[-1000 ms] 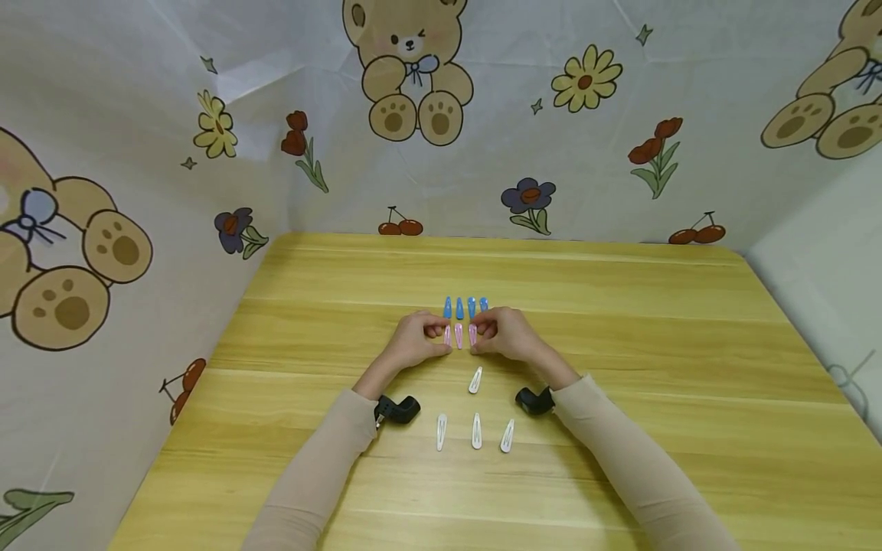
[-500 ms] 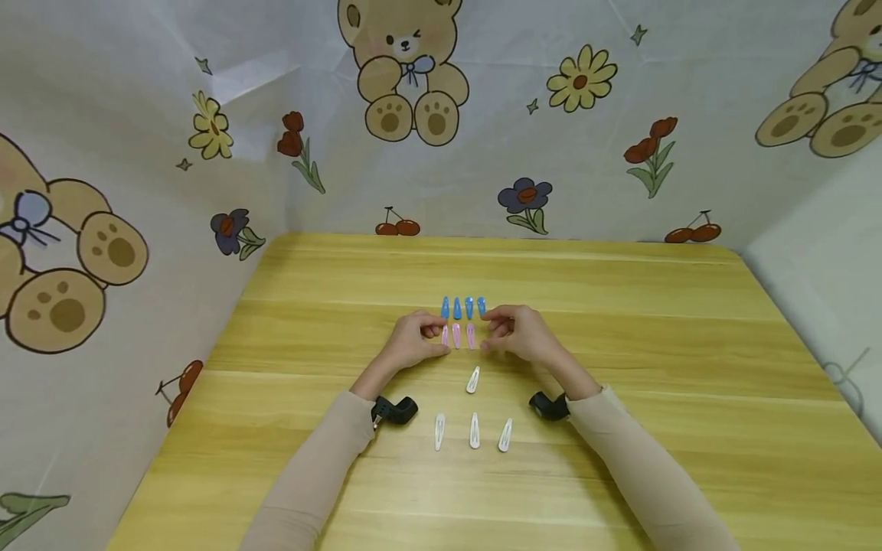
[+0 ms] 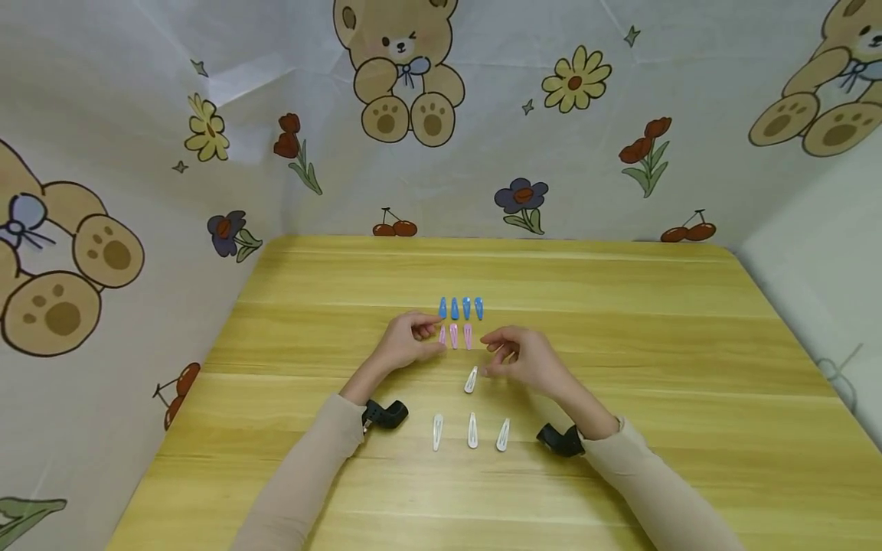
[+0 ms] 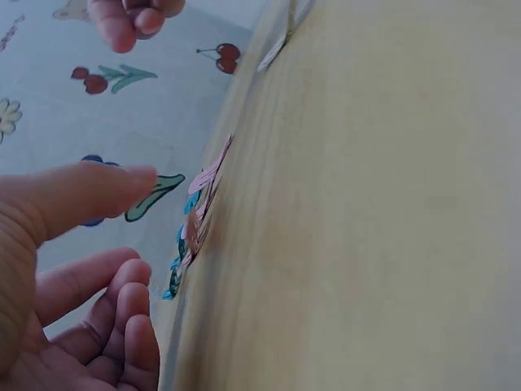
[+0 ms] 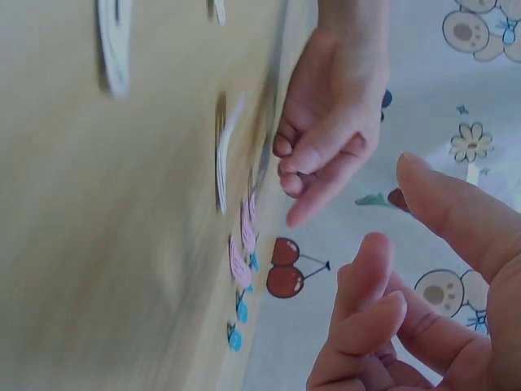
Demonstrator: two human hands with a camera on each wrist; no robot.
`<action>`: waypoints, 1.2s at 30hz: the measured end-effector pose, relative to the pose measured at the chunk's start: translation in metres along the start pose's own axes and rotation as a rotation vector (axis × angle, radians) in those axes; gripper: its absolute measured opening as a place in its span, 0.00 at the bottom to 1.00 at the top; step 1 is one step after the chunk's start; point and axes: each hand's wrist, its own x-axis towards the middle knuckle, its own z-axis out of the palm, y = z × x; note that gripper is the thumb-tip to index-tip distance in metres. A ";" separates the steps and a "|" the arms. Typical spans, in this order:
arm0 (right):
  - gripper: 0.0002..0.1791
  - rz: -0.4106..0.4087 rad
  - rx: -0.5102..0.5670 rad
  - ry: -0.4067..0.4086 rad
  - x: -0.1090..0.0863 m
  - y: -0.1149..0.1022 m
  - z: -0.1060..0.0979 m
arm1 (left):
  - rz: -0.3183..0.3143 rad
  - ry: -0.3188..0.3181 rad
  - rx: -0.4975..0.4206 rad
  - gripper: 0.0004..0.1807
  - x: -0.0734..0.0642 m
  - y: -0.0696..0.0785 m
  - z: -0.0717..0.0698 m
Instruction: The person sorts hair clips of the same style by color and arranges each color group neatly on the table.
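Three pink snap hair clips (image 3: 454,337) lie side by side in a row, just nearer than a row of several blue snap hair clips (image 3: 466,308). My left hand (image 3: 405,341) hovers at the left end of the pink row, thumb and fingers parted with nothing between them in the left wrist view. To the right of the rows is my right hand (image 3: 527,358), its thumb and fingers loosely bent and apart. Its fingertips are close beside a lone white snap hair clip (image 3: 471,379). Closer to me, more white clips (image 3: 472,431) lie spread out.
The wooden table (image 3: 620,321) runs back to a cloth backdrop (image 3: 482,115) printed with bears and flowers. A black wrist camera (image 3: 387,414) sits on the left wrist, and another black camera (image 3: 561,440) on the right.
My right hand has let go at the rightmost pink clip and moved right and towards me, beside the lone white clip. The left hand has drawn back slightly from the leftmost pink clip.
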 end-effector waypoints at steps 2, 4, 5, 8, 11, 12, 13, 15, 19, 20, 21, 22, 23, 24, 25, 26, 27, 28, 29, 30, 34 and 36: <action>0.25 0.006 -0.008 0.003 -0.007 -0.001 0.003 | 0.014 -0.014 0.002 0.27 -0.007 0.005 -0.002; 0.25 0.012 -0.003 0.006 -0.013 -0.001 0.006 | 0.034 -0.043 0.007 0.27 -0.017 0.012 -0.005; 0.26 0.019 0.006 0.006 -0.016 -0.002 0.008 | 0.042 -0.059 0.009 0.27 -0.023 0.016 -0.006; 0.26 0.033 0.034 0.012 -0.021 0.000 0.013 | 0.066 -0.107 0.015 0.28 -0.042 0.029 -0.009; 0.27 0.056 0.051 0.027 -0.023 0.005 0.018 | 0.092 -0.145 0.027 0.28 -0.061 0.037 -0.009; 0.27 0.065 0.049 0.033 -0.023 0.006 0.020 | 0.099 -0.154 0.033 0.29 -0.066 0.038 -0.009; 0.27 0.069 0.043 0.038 -0.023 0.007 0.022 | 0.101 -0.162 0.037 0.29 -0.071 0.038 -0.009; 0.28 0.074 0.025 0.046 -0.023 0.009 0.025 | 0.101 -0.168 0.044 0.30 -0.081 0.039 -0.009; 0.28 0.058 -0.028 0.062 -0.023 0.010 0.030 | 0.104 -0.173 0.049 0.31 -0.095 0.037 -0.005; 0.28 0.053 -0.037 0.065 -0.023 0.010 0.031 | 0.110 -0.175 0.053 0.31 -0.098 0.036 -0.003; 0.28 0.048 -0.047 0.070 -0.023 0.010 0.032 | 0.113 -0.179 0.052 0.31 -0.100 0.035 -0.002; 0.28 0.043 -0.052 0.074 -0.023 0.011 0.033 | 0.117 -0.184 0.055 0.31 -0.102 0.033 0.000; 0.28 0.038 -0.059 0.079 -0.022 0.012 0.034 | 0.119 -0.189 0.060 0.32 -0.104 0.031 0.002; 0.29 0.032 -0.069 0.083 -0.021 0.013 0.036 | 0.119 -0.193 0.063 0.32 -0.105 0.029 0.003; 0.29 0.029 -0.076 0.084 -0.021 0.014 0.037 | 0.119 -0.194 0.065 0.32 -0.107 0.027 0.005; 0.29 0.026 -0.083 0.085 -0.020 0.015 0.038 | 0.117 -0.195 0.066 0.32 -0.108 0.025 0.007; 0.30 0.025 -0.089 0.088 -0.019 0.017 0.040 | 0.113 -0.194 0.067 0.33 -0.109 0.024 0.008; 0.30 0.028 -0.092 0.088 -0.019 0.018 0.041 | 0.113 -0.195 0.072 0.33 -0.111 0.022 0.010; 0.30 0.029 -0.097 0.091 -0.019 0.019 0.042 | 0.114 -0.196 0.078 0.33 -0.112 0.020 0.011; 0.30 0.030 -0.101 0.094 -0.018 0.020 0.043 | 0.117 -0.197 0.084 0.34 -0.113 0.019 0.013; 0.29 0.026 -0.110 0.113 -0.018 0.022 0.046 | 0.156 -0.196 0.133 0.34 -0.117 0.014 0.017; 0.28 0.018 -0.122 0.120 -0.018 0.022 0.047 | 0.171 -0.189 0.158 0.34 -0.119 0.013 0.019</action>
